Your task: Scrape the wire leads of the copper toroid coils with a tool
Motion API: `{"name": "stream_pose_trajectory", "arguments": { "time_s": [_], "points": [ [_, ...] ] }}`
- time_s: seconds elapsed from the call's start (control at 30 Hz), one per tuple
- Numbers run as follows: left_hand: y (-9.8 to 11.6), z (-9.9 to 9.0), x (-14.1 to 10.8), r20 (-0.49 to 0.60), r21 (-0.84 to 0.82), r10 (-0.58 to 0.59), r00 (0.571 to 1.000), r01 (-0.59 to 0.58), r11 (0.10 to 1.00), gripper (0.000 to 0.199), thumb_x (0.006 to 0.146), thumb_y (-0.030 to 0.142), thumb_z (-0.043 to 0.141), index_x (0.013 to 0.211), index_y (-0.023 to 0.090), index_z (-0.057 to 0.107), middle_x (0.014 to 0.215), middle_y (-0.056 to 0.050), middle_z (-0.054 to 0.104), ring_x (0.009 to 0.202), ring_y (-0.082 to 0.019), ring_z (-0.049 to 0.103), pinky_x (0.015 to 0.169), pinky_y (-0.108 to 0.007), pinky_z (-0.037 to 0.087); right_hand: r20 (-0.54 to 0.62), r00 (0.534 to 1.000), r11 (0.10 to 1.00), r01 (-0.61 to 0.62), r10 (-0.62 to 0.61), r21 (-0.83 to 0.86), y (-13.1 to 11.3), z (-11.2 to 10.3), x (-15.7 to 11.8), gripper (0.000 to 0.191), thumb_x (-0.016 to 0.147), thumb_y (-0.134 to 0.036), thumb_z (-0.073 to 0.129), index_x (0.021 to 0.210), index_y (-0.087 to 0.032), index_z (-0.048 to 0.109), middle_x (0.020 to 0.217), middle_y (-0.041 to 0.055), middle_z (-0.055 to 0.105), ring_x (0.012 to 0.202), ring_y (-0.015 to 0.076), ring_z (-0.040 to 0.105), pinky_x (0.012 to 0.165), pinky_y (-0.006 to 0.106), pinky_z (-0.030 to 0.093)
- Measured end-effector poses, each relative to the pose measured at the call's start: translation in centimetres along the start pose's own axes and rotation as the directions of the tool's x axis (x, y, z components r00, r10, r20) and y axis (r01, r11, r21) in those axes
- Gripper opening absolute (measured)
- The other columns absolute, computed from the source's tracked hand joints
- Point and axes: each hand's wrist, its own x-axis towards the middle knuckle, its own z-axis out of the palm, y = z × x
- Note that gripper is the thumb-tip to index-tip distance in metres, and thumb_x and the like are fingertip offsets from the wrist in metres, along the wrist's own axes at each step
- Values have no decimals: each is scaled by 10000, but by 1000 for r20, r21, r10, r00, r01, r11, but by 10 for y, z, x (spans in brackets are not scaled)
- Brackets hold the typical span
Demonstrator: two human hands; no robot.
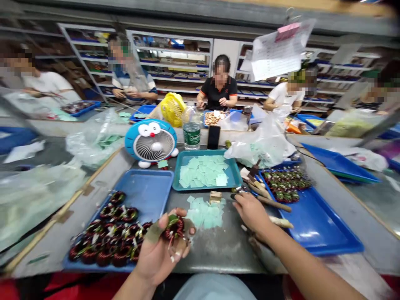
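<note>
Dark red copper coils lie on a bright blue tray, pale green squares on a teal tray beside it

Beyond the fingers, on the far side of the bench: blue cartoon-cat desk fan, water bottle with green label, black phone, yellow basket. Farther off, co-worker in black polo shirt before shelving.

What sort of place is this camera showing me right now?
Probably a small electronics assembly workshop: copper-wound toroidal coils fill a blue tray, the left hand holds another coil, and co-workers sit along a shared bench before shelves of parts bins.
</note>
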Motion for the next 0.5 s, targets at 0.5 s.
{"name": "stream_pose_trajectory", "arguments": {
  "time_s": [0.5],
  "points": [
    [12, -21, -13, 146, -124, 38, 989, -20, 992, 400, 892, 497, 758, 1086, 147, 760, 757, -84, 757, 611, -180, 711, 485, -220, 555, 98, 986, 890, -163, 134, 426, -24, 21, 27, 237, 992, -360, 678, 1113, -158, 666, 1083, 48, 690, 916, 194, 682, 818, 388, 589]
  ]
}}
